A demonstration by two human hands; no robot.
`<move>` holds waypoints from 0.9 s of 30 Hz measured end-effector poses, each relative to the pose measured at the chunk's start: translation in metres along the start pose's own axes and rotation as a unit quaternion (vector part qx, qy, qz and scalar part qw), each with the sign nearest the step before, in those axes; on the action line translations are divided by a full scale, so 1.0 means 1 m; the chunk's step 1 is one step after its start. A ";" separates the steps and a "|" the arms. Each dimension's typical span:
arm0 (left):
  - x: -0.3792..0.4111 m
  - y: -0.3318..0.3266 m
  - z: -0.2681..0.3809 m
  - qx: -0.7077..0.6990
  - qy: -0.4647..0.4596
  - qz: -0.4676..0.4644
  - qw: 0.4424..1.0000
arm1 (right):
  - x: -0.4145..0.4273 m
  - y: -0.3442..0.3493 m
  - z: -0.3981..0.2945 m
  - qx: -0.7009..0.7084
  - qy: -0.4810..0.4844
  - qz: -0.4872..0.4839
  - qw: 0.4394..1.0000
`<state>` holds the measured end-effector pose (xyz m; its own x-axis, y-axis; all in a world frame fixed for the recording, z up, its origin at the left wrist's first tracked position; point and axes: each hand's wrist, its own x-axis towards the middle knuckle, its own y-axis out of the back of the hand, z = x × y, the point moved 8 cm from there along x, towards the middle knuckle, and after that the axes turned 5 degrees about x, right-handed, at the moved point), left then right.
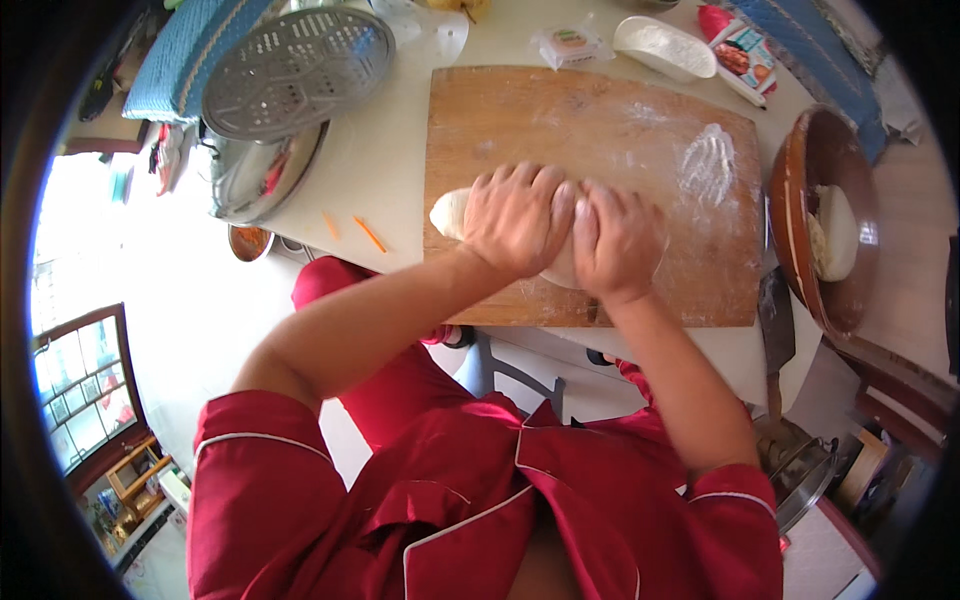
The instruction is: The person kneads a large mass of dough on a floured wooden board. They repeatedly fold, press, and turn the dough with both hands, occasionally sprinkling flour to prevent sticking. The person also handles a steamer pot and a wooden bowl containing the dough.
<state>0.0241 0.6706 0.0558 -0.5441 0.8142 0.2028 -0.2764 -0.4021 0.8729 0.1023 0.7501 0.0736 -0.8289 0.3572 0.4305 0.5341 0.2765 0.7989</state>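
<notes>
Side by side, both hands press down on a pale lump of dough (450,214) lying on a wooden board (555,112). My left hand (517,217) is curled over the dough's left part, where a rounded end sticks out beyond the fingers. On the right part rests my right hand (619,240), its thumb close to the left one. Much of the dough is hidden under the palms, with some showing below and between them. White flour (707,166) is smeared over the board's right side.
A brown bowl (787,217) holding more dough (838,232) stands right of the board. Between them lies a cleaver (777,319). Behind are a flour scoop (667,49) and a printed packet (739,56). A perforated metal steamer plate (300,75) and an orange strip (370,234) are at left.
</notes>
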 end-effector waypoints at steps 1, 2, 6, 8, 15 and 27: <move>0.009 -0.002 -0.003 0.001 0.018 -0.002 1.000 | 0.010 -0.008 0.011 0.011 -0.028 -0.039 0.999; 0.020 -0.005 -0.007 0.003 0.037 -0.005 0.999 | 0.020 -0.015 0.018 0.019 -0.041 -0.060 0.997; 0.052 -0.002 -0.014 -0.028 0.016 0.074 0.997 | 0.048 -0.027 0.039 0.078 -0.012 -0.019 0.997; 0.058 -0.004 -0.016 -0.043 -0.016 0.122 0.991 | 0.056 -0.032 0.050 0.074 -0.015 -0.012 0.997; 0.081 -0.029 -0.045 -0.079 0.165 0.000 0.983 | 0.060 -0.051 0.072 0.055 -0.095 -0.115 0.987; -0.074 0.024 -0.031 -0.078 -0.200 0.145 0.966 | -0.014 0.017 -0.047 -0.067 0.025 0.007 0.997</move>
<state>0.0331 0.5880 0.0477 -0.2748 0.7419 0.6116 -0.2914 -0.6704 0.6824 0.1154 0.7082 0.1004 -0.8308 0.3138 0.4597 0.5213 0.1491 0.8403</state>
